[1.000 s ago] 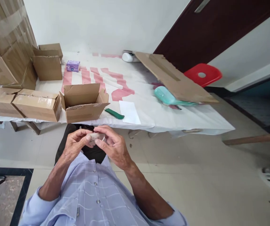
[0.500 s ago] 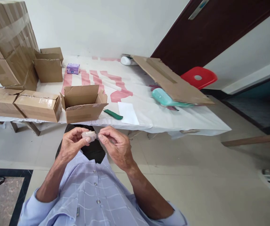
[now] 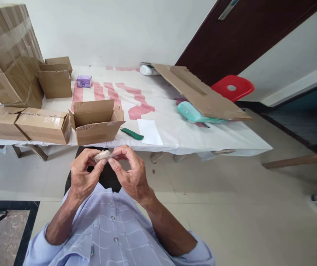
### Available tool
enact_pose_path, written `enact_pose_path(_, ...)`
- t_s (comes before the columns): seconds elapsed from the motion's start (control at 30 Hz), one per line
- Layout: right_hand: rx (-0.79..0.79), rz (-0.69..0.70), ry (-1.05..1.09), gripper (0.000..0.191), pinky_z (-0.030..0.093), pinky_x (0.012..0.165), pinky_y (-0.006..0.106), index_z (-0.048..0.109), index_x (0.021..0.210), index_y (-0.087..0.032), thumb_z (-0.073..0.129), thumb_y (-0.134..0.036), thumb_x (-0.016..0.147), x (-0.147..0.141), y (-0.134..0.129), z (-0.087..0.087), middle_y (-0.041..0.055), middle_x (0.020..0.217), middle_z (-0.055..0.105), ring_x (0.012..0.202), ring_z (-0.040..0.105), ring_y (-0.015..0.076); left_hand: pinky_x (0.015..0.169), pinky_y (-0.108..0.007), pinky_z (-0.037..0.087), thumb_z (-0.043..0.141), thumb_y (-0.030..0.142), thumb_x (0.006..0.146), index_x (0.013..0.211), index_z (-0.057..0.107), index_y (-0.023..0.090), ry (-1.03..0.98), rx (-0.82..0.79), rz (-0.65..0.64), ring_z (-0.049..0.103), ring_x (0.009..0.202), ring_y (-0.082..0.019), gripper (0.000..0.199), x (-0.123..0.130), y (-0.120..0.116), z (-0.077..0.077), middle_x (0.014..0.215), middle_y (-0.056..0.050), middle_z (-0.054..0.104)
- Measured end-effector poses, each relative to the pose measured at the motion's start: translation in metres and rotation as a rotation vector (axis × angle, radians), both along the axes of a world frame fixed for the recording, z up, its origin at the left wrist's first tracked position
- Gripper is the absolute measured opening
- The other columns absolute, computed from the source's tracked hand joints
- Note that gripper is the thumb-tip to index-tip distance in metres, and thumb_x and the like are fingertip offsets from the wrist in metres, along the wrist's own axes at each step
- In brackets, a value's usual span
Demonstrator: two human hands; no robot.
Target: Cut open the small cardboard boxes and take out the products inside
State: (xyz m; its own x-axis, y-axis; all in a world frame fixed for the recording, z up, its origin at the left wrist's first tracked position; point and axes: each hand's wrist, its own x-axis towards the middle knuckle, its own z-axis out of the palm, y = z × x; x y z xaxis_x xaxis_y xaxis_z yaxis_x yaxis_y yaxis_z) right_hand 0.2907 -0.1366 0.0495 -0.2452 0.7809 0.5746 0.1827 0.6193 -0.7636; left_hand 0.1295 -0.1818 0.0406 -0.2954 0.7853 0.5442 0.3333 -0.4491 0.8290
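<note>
In front of my waist, my left hand (image 3: pixel 84 173) grips a small pale packet in clear plastic (image 3: pixel 102 156) between thumb and fingers. What is inside the wrapping cannot be made out. My right hand (image 3: pixel 132 173) pinches the plastic at the packet's right end, its thumb and fingertips pressed together. Just beyond both hands, at the table's near edge, stands an open cardboard box (image 3: pixel 96 133). A green utility knife (image 3: pixel 132 133) lies right of that box, beside a white sheet of paper (image 3: pixel 150 132).
Closed cartons (image 3: pixel 43 125) line the left edge, with a tall carton stack (image 3: pixel 9 55) behind. A purple box (image 3: pixel 84 81) sits farther back. On the right, a cardboard sheet (image 3: pixel 202 92) leans over a teal plastic item (image 3: pixel 191 112), near a red stool (image 3: pixel 233 88).
My right hand has moved left and slightly up, closer to my left hand. The packet has tilted a little between them, and a small dark piece now shows on the floor to the right.
</note>
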Motion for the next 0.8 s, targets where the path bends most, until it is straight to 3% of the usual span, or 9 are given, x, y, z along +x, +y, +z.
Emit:
enact_pose_path(0.17, 0.070, -0.027, 0.030, 0.015, 0.059, 0.080, 0.037, 0.061, 0.093, -0.027, 0.058, -0.026, 0.108, -0.002, -0.002, -0.002, 0.0042, 0.090, 0.072, 0.086, 0.069, 0.0214, 0.063, -0.024, 0.057, 0.085, 0.033, 0.096, 0.104, 0.081, 0.020, -0.123, -0.092, 0.003, 0.068, 0.069, -0.013, 0.016, 0.001, -0.001, -0.004, 0.091, -0.004, 0.079)
enact_pose_path(0.3, 0.178, -0.048, 0.022, 0.016, 0.060, 0.079, 0.038, 0.063, 0.095, -0.028, 0.058, -0.020, 0.107, -0.003, -0.004, 0.000, 0.0042, 0.088, 0.073, 0.083, 0.070, 0.0212, 0.066, -0.024, 0.058, 0.082, 0.029, 0.096, 0.102, 0.081, 0.021, -0.046, -0.044, 0.046, 0.072, 0.074, -0.015, 0.010, -0.002, -0.001, 0.002, 0.091, -0.003, 0.080)
enact_pose_path(0.4, 0.162, -0.056, -0.008, 0.017, 0.060, 0.076, 0.039, 0.064, 0.092, -0.028, 0.058, -0.022, 0.107, -0.002, -0.005, 0.004, 0.0047, 0.085, 0.073, 0.081, 0.070, 0.0218, 0.066, -0.024, 0.059, 0.081, 0.026, 0.097, 0.099, 0.080, 0.022, 0.044, -0.002, 0.064, 0.071, 0.072, -0.014, 0.004, -0.003, -0.002, 0.010, 0.088, -0.001, 0.080)
enact_pose_path(0.57, -0.028, 0.014, 0.023, 0.019, 0.057, 0.071, 0.034, 0.064, 0.086, -0.026, 0.063, -0.027, 0.105, 0.007, -0.001, 0.018, 0.0013, 0.080, 0.070, 0.072, 0.064, 0.0179, 0.065, -0.025, 0.059, 0.081, 0.026, 0.096, 0.096, 0.080, 0.022, 0.015, -0.011, -0.013, 0.070, 0.070, -0.015, 0.005, -0.003, -0.005, 0.016, 0.086, -0.002, 0.080)
enact_pose_path(0.7, -0.259, 0.191, 0.055, 0.020, 0.054, 0.067, 0.030, 0.067, 0.083, -0.024, 0.071, -0.033, 0.100, 0.016, 0.008, 0.028, -0.0007, 0.076, 0.069, 0.068, 0.061, 0.0151, 0.062, -0.024, 0.058, 0.087, 0.037, 0.095, 0.094, 0.082, 0.020, -0.172, -0.077, -0.171, 0.070, 0.070, -0.015, 0.018, -0.005, -0.006, 0.017, 0.085, -0.004, 0.078)
enact_pose_path(0.8, -0.381, 0.335, 0.082, 0.030, 0.052, 0.063, 0.028, 0.068, 0.080, -0.023, 0.078, -0.046, 0.096, 0.020, 0.016, 0.028, -0.0010, 0.073, 0.067, 0.066, 0.058, 0.0140, 0.059, -0.025, 0.058, 0.093, 0.043, 0.090, 0.092, 0.083, 0.018, -0.314, -0.131, -0.328, 0.069, 0.067, -0.015, 0.026, -0.009, -0.004, 0.016, 0.083, -0.006, 0.076)
